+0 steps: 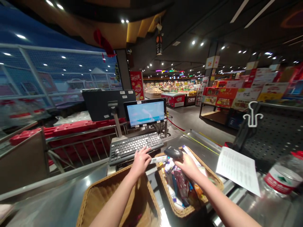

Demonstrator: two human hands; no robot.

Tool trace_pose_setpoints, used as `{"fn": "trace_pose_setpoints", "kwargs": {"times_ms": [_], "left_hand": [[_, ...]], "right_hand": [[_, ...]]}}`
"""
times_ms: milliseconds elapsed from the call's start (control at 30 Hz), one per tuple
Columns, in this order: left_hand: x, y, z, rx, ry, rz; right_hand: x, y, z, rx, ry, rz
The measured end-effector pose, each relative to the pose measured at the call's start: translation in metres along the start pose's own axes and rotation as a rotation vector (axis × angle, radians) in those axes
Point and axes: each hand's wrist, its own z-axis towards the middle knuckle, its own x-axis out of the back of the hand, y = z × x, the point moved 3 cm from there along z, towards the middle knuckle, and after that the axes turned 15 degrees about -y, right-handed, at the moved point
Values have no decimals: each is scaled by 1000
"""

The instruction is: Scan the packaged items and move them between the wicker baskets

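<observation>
My left hand [140, 161] is closed around a small white tube-shaped product [159, 159], held just below the black keyboard [134, 146]. My right hand [188, 164] grips a black handheld barcode scanner [173, 152], its head right beside the tube's end. Both hands hover between two wicker baskets. The right basket [214, 183] is full of several packaged goods. The left basket [99, 195] sits under my left forearm, and its inside is mostly hidden.
A till screen [145, 112] stands behind the keyboard on the steel counter [59, 201]. A printed sheet [238, 169] and a plastic bottle with a red label [284, 176] lie at right. Red trolleys [66, 129] and a metal rail stand at left, shop aisles beyond.
</observation>
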Motion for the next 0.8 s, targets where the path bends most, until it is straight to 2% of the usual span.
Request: {"fn": "trace_pose_setpoints", "kwargs": {"times_ms": [133, 267, 433, 800], "left_hand": [[14, -11, -13, -4, 97, -16], [23, -15, -25, -12, 129, -21], [30, -14, -37, -7, 164, -37], [40, -22, -57, 10, 216, -56]], "right_hand": [[-7, -25, -2, 52, -10, 7], [-11, -41, -6, 80, -12, 12], [-19, -52, -11, 121, -51, -1], [-35, -72, -19, 307, -108, -11]]}}
